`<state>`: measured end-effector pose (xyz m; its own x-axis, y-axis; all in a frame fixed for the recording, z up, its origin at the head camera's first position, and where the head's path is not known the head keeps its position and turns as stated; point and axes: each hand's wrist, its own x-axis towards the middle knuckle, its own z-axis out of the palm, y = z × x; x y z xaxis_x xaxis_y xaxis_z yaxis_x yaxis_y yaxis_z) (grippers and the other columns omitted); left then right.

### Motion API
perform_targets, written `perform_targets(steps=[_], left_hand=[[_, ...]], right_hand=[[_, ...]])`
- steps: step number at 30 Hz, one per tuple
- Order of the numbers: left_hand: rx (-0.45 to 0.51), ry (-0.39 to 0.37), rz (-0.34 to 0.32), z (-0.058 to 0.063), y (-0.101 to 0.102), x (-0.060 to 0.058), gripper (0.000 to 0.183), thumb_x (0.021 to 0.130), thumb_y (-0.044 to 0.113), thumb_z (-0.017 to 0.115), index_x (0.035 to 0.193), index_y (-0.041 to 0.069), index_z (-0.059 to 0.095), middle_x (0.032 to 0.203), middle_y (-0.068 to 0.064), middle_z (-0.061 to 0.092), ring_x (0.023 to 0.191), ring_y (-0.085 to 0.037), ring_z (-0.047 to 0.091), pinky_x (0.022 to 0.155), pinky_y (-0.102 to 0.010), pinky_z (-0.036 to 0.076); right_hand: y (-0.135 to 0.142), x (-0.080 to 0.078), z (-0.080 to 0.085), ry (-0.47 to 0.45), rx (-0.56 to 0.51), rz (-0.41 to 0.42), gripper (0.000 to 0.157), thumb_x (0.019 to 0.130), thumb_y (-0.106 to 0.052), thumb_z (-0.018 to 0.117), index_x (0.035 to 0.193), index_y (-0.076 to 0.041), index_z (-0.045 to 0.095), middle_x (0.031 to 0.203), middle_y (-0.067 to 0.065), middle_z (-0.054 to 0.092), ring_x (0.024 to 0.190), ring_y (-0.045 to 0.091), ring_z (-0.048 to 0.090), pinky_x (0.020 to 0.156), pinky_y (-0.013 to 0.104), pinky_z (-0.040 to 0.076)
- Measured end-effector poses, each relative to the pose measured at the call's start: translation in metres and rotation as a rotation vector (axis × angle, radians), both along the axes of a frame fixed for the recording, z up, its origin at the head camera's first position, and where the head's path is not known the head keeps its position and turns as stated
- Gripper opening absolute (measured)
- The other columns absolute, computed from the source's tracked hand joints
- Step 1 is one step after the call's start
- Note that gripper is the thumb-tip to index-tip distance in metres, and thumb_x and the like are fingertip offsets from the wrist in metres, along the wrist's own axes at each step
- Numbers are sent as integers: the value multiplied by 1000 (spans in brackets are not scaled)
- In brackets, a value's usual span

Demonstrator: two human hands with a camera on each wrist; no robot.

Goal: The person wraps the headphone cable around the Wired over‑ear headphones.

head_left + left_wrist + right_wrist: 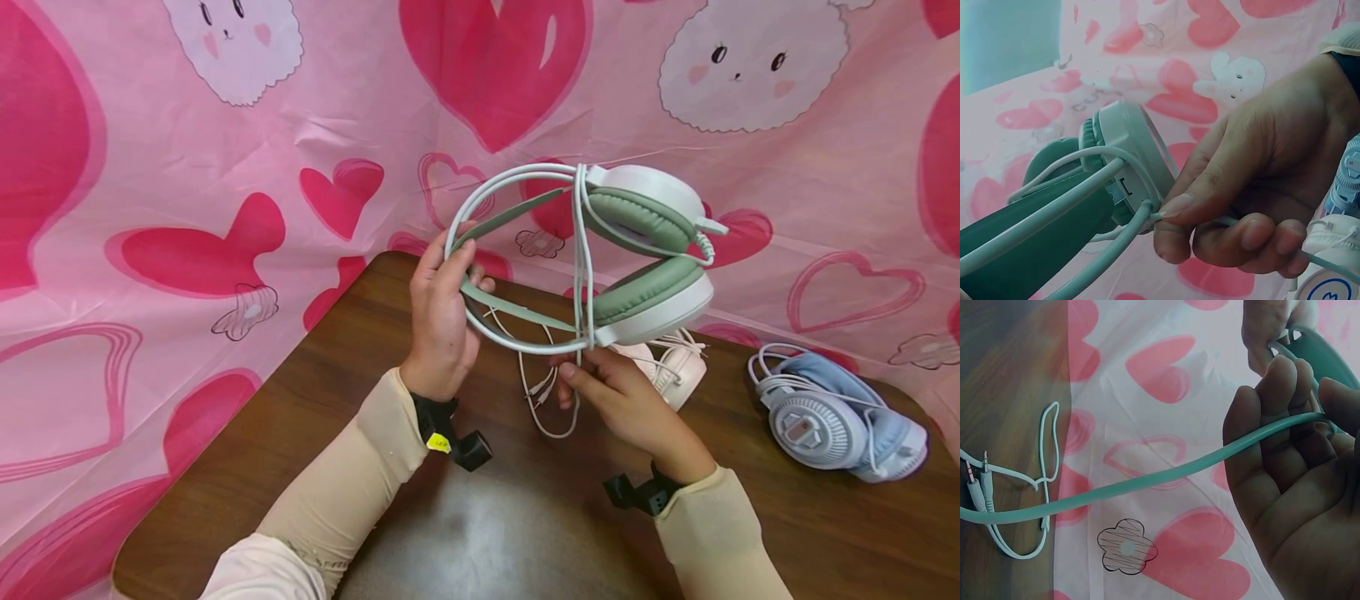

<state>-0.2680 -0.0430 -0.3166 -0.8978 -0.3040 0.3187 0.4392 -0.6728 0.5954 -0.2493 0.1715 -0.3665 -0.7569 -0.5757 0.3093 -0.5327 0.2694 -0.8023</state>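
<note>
White headphones with green ear pads and a green inner band are held up over the table, their headband to the left. My left hand grips the headband, thumb over the band. Just under the lower ear cup, my right hand pinches the white cable, which is wound round the headband arms beside the cups. In the right wrist view the cable runs across the curled fingers and down to the table, where its two plugs lie.
Blue headphones lie on the wooden table at the right. A white pair sits behind my right hand, partly hidden. Pink cloth with hearts hangs behind the table.
</note>
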Motion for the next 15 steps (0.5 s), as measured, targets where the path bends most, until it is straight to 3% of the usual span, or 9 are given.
perform_targets(steps=[11,15], left_hand=[[-44,37,116,0,-10,-5,21,97,3,53,115,2,64,85,-8,45,66,-16,42,63,-25,45],[-46,65,163,1,-14,-8,20,97,4,53,113,2,65,79,-7,44,66,-17,42,62,-25,45]], right_hand=[[-2,-2,3,-37,33,45,13,100,-8,52,89,-9,60,73,-1,61,71,18,59,64,31,49],[-3,-1,4,-68,45,60,12,100,-8,52,91,-6,60,73,0,61,70,19,60,64,34,50]])
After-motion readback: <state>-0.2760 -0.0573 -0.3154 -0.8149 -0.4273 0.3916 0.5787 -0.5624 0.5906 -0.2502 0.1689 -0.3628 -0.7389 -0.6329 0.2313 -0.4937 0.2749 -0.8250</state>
